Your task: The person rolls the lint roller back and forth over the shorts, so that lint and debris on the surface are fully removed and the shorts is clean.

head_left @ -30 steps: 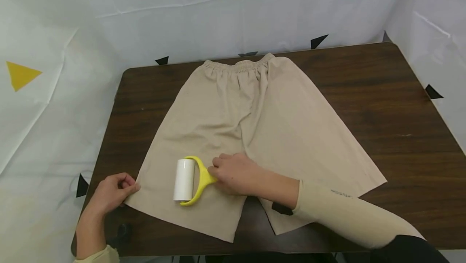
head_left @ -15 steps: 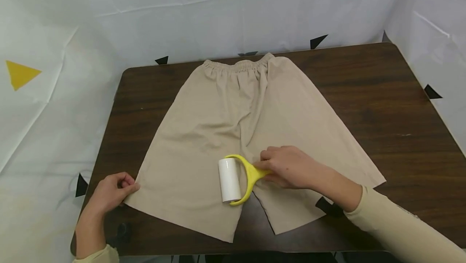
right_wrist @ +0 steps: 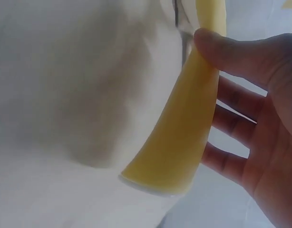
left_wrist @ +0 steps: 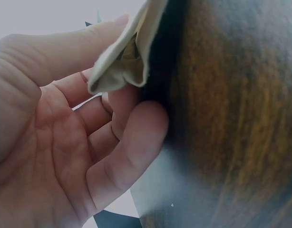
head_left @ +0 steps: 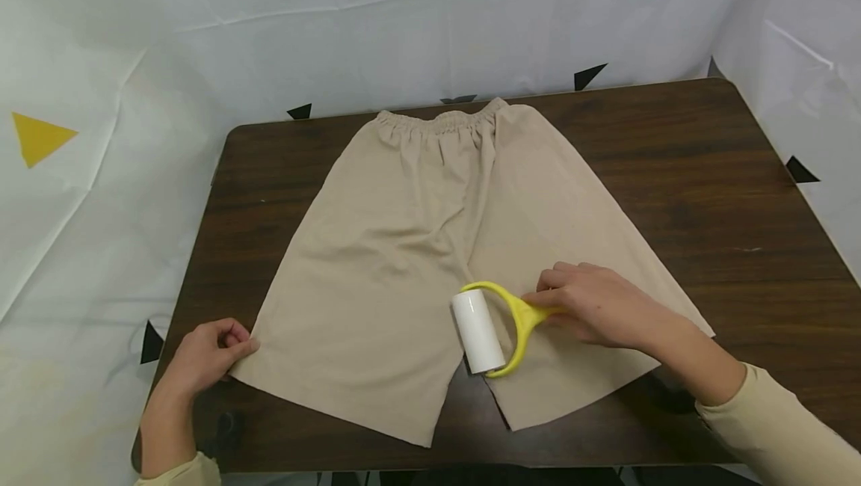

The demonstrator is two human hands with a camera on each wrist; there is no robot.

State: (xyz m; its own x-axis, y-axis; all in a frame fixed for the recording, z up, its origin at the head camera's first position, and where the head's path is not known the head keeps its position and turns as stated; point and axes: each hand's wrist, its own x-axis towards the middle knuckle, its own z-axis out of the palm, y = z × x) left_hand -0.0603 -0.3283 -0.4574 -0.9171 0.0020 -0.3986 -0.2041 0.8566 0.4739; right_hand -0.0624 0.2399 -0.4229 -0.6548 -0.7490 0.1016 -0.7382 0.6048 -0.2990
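Beige shorts (head_left: 363, 299) with a gathered elastic waistband lie spread on the table, waistband toward the far edge. At the lower left hem corner, my left hand (head_left: 202, 357) pinches the cloth. The left wrist view shows the folded hem (left_wrist: 120, 66) between thumb and fingers. My right hand (head_left: 602, 306) grips the yellow handle of a lint roller (head_left: 479, 333), over the right leg of the shorts. Its white roll lies across the gap between the legs near the crotch. In the right wrist view the handle (right_wrist: 177, 137) is pinched by thumb and fingers.
The dark wooden table (head_left: 713, 194) has white sheeting (head_left: 430, 37) behind and at both sides, marked with yellow and black triangles. The near table edge runs below the hems. A small dark object (head_left: 229, 426) is at the near left, too dim to identify.
My right hand has moved the lint roller rightward from the left leg of the shorts to the gap between the legs. My left hand has stayed at the hem corner.
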